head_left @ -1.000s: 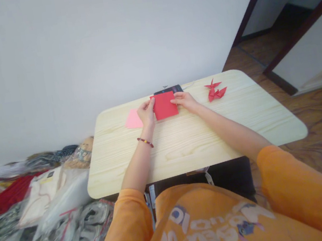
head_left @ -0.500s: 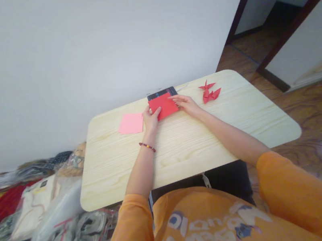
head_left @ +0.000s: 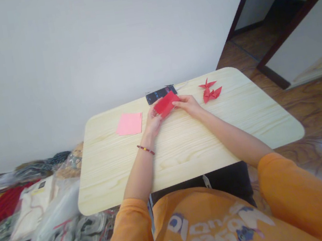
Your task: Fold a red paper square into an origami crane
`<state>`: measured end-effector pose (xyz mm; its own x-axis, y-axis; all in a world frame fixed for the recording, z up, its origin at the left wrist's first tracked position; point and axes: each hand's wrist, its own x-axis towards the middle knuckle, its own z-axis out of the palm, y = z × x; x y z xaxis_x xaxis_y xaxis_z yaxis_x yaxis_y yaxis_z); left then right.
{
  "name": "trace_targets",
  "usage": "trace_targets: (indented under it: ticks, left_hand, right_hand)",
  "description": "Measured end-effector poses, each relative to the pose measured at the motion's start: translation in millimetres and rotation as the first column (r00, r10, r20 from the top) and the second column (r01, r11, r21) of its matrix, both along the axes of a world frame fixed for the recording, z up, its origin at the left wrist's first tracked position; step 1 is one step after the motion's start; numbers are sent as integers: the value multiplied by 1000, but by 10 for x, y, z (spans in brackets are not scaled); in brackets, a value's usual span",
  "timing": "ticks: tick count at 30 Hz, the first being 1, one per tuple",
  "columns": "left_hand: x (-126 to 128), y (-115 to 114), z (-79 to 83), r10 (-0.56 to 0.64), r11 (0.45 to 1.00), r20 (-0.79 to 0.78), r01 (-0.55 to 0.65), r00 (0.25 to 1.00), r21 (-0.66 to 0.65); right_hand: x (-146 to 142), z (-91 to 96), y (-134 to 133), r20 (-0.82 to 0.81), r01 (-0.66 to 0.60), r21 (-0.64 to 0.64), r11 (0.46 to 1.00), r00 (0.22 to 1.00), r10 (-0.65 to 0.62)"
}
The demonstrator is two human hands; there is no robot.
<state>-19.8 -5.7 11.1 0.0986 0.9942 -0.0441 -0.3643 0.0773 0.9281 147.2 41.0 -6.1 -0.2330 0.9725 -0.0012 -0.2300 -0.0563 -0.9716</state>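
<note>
Between my two hands, above the table, is a sheet of red origami paper (head_left: pixel 166 105), tilted and looking narrower than a full square. My left hand (head_left: pixel 152 118) grips its left end, with the fingers partly hidden by the paper. At the right end my right hand (head_left: pixel 188 104) pinches it between thumb and fingers. Left of my left hand lies a stack of pink paper squares (head_left: pixel 130 123). Folded red paper cranes (head_left: pixel 212 93) rest to the right of my right hand.
A phone (head_left: pixel 154 96) lies behind the paper near the wall, with a white cable beside it. All this is on a pale wooden table (head_left: pixel 184 149). Plastic-bagged goods (head_left: pixel 57 218) are piled at the left. A doorway is at the right.
The red paper has gone from a flat, wider sheet to a narrower, tilted shape. My right fingers have closed on its right end, and more of the phone shows.
</note>
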Motion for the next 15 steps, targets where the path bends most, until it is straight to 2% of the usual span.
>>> trace_targets:
  ticks: [3, 8, 12, 15]
  left_hand:
    - [33, 11, 14, 2, 1000, -70, -2, 998, 4]
    - [51, 64, -33, 72, 992, -85, -81, 994, -101]
    - [47, 44, -82, 85, 996, -174, -89, 981, -13]
    - [58, 14, -95, 127, 991, -225, -131, 966, -7]
  right_hand:
    - [-1, -41, 24, -5, 46, 7, 999, 999, -46]
    - [8, -35, 23, 50, 116, 62, 991, 992, -119]
    - [13, 38, -24, 73, 100, 74, 992, 992, -106]
    - [10, 74, -54, 85, 112, 93, 989, 989, -120]
